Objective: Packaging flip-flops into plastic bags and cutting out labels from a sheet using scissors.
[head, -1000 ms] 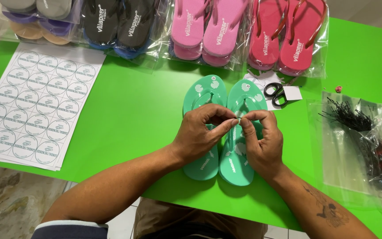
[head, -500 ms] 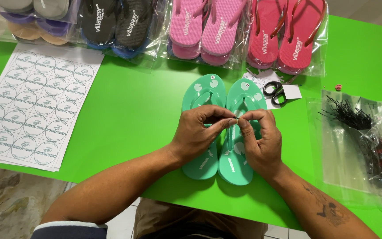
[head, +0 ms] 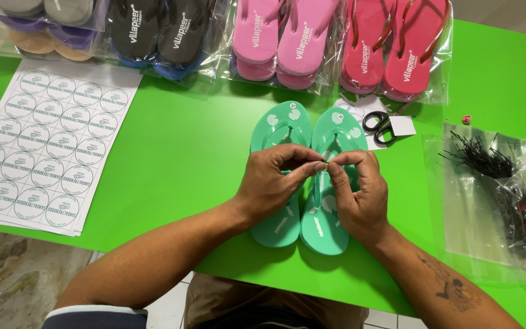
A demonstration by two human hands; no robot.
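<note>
The pair of teal flip-flops is laid side by side on the green table, long axes running away from the body, toes at the far end. Both hands are brought together directly above the straps, near the middle of the pair. The left hand is pinched, thumb and forefinger closed on something too small to be made out; the right hand is pinched against it from the other side, fingertips touching. The pinch sits over the inner edge of the right-hand sandal, so neither hand is clearly nearer. Beyond the grip, black scissors are seen; to its right a clear bag of black ties; far to its left a sheet of round stickers.
</note>
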